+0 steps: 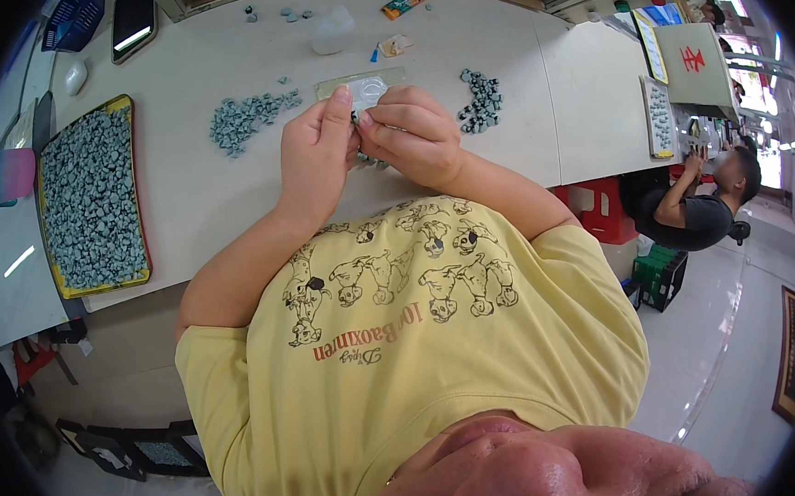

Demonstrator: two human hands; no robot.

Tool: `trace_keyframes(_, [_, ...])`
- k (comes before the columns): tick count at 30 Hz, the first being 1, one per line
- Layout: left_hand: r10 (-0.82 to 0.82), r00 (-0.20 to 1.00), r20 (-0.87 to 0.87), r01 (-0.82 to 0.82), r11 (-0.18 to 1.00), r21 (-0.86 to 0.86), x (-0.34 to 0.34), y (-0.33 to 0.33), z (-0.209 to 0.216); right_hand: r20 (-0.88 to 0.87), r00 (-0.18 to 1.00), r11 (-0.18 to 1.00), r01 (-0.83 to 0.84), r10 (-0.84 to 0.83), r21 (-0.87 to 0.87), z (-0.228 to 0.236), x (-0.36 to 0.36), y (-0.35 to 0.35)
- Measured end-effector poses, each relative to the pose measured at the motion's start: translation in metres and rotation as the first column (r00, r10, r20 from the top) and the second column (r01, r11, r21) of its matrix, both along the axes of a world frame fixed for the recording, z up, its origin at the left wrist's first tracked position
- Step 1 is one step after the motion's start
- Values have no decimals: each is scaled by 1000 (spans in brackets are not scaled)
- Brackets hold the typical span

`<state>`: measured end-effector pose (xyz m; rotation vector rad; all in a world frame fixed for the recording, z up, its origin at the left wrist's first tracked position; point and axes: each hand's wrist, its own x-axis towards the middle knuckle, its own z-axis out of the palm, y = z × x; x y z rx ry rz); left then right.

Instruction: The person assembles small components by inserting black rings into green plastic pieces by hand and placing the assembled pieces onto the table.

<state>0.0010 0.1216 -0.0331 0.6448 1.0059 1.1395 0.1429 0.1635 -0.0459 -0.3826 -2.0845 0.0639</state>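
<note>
My left hand (316,157) and my right hand (415,136) meet at the fingertips over the white table. Both are closed in a pinch around a small dark piece (354,117), mostly hidden by my fingers, so its exact kind does not show. Just beyond the hands lies a flat pale-green clear slab (369,85) with a round mark. To the left of my left hand spreads a loose pile of small grey-green pieces with dark spots (243,120). A curved heap of similar pieces (481,100) lies to the right. A few more pieces (368,160) show beneath my hands.
A yellow-rimmed tray (145,220) full of grey-green pieces stands at the left, near a phone (134,25) and a blue basket (75,20). A translucent lump (333,31) and an orange-and-green tube (406,4) lie farther back. Another person (700,199) sits at far right.
</note>
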Motion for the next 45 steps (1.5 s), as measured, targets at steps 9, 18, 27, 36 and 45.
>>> trace_keyframes(9, [-195,978,80,204,970,-130,-7,13,3,179,984,850,75,23,-522,34,41,21])
trace_keyframes(18, [-332,926,-183,296,935,-196,1,12,-4,477,879,590,387,-2,-709,43,67,10])
trace_keyframes(27, [-229,940,-254,226,973,-40,17,9,-3,226,972,811,182,-64,-556,15,41,-9])
trace_keyframes(36, [-148,909,-389,204,973,107,14,9,-7,206,977,821,164,-57,-548,22,33,-10])
trace_keyframes(45, [-237,951,-200,241,971,-4,10,10,-5,212,977,884,123,-28,-451,20,38,-6])
